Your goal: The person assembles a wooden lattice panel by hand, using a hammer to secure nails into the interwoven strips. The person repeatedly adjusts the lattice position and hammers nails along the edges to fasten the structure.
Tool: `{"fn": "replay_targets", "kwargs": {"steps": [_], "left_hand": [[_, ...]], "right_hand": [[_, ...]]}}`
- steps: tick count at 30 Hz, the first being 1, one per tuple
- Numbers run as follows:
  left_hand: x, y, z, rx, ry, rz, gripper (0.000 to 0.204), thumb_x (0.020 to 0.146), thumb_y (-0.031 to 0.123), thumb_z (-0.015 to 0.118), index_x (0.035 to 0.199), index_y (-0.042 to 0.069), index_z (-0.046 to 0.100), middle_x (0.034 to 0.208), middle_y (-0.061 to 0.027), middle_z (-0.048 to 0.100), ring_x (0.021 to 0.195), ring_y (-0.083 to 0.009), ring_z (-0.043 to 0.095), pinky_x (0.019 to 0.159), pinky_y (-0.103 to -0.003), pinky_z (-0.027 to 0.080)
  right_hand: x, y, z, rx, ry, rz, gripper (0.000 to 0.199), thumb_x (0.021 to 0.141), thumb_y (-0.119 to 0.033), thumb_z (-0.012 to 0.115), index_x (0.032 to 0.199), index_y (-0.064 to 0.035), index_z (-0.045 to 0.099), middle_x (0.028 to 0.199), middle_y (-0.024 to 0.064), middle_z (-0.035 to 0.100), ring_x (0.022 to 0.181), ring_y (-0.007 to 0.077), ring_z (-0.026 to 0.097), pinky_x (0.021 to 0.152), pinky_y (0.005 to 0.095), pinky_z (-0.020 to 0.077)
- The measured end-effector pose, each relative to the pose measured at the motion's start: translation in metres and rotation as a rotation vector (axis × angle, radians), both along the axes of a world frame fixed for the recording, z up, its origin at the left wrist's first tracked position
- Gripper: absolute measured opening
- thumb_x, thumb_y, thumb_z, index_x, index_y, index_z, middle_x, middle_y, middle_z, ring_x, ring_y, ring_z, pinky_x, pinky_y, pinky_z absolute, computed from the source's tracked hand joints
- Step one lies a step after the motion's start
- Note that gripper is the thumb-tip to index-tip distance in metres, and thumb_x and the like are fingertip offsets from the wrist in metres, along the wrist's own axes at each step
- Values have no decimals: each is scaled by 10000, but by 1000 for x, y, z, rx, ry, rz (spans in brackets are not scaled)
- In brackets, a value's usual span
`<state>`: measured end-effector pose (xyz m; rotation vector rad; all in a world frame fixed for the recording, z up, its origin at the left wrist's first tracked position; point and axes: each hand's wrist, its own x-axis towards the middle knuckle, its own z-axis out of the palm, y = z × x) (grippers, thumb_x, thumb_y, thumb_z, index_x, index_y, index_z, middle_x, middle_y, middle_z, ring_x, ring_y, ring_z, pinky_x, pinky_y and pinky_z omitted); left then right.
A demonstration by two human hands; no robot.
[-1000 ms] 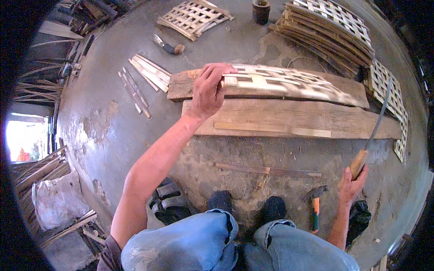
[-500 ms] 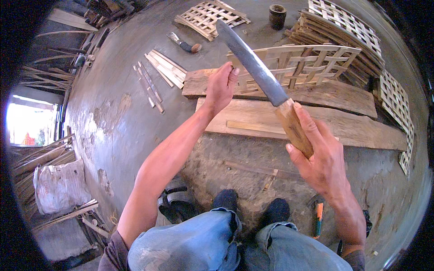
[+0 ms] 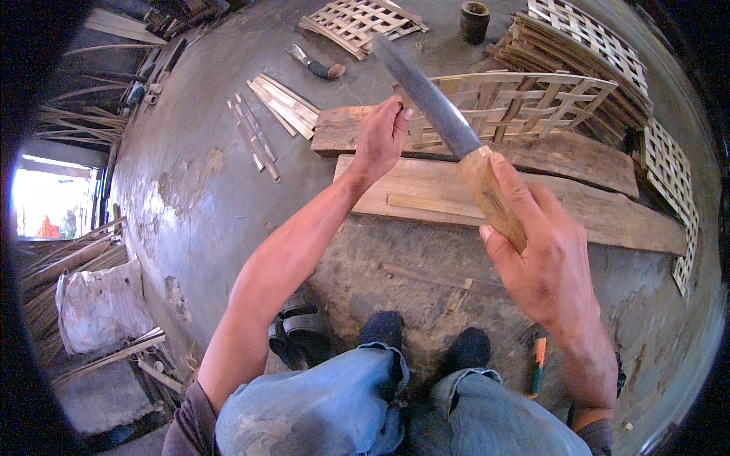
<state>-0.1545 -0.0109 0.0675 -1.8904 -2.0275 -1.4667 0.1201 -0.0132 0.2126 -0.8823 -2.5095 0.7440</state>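
Note:
My right hand (image 3: 549,266) is wrapped around the wooden handle of a large knife (image 3: 439,110). Its long steel blade points up and to the left, passing in front of a woven bamboo lattice panel (image 3: 547,95). The panel stands on edge, leaning slightly, above the farther wooden plank (image 3: 601,163). At the panel's left end, my left hand (image 3: 378,140) is closed on its edge near the blade. The fingertips are partly hidden, and I cannot tell whether the blade touches the panel. A narrow bamboo strip (image 3: 430,207) lies on the nearer plank (image 3: 639,228).
Stacked lattice panels (image 3: 593,45) stand at the far right, beside a dark cup-shaped container (image 3: 474,23). Another lattice (image 3: 357,23) lies at the back. A second blade with a curved handle (image 3: 315,63), bamboo strips (image 3: 281,102) and sandals (image 3: 300,327) rest on the floor.
The knife's handle end and lower blade have risen slightly toward the panel, leaving the blade a little less steep. My left hand keeps its hold on the panel, and the whole view has shifted slightly.

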Motion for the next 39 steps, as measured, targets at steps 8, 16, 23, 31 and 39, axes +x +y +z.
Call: {"fn": "replay_targets", "kwargs": {"steps": [8, 16, 23, 31, 39], "left_hand": [[-5, 0, -3, -118, -20, 19, 178, 954, 164, 535, 1001, -7, 538, 823, -192, 572, 771, -384, 572, 670, -419, 450], [6, -19, -7, -170, 49, -9, 175, 943, 152, 542, 1020, 0, 584, 963, -176, 632, 876, -373, 604, 754, -421, 478], [20, -36, 3, -33, 214, -164, 219, 837, 22, 589, 1047, 75, 627, 1057, -100, 660, 989, -295, 597, 872, -395, 457], [21, -54, -3, -29, 275, -200, 390, 705, -73, 595, 1054, 92, 651, 1065, -73, 654, 987, -278, 594, 881, -382, 444], [5, -56, -26, -55, 297, -180, 433, 686, -80, 635, 1077, 104, 666, 1082, -83, 645, 1026, -294, 600, 884, -398, 486]], "right_hand": [[1, -1, -5, 7, 19, -24, 670, 807, -95, 663, 1424, -47, 408, 1166, 227, 582, 1032, 383, 594, 885, 418, 480], [176, 40, -111, 452, -14, -645, 666, 804, -194, 699, 1396, -37, 438, 1323, 208, 534, 1171, 373, 542, 995, 434, 430], [340, 43, -207, 157, -370, -734, 675, 753, -186, 711, 1380, -94, 479, 1235, 197, 582, 1103, 385, 556, 957, 455, 442], [256, 108, -193, -465, 122, -895, 425, 950, -359, 561, 1252, -60, 569, 1070, 113, 641, 975, 268, 594, 816, 396, 479], [158, 177, -180, -953, 288, -414, 413, 917, -316, 625, 1210, -25, 599, 1073, 54, 645, 952, 149, 594, 793, 321, 477]]}}
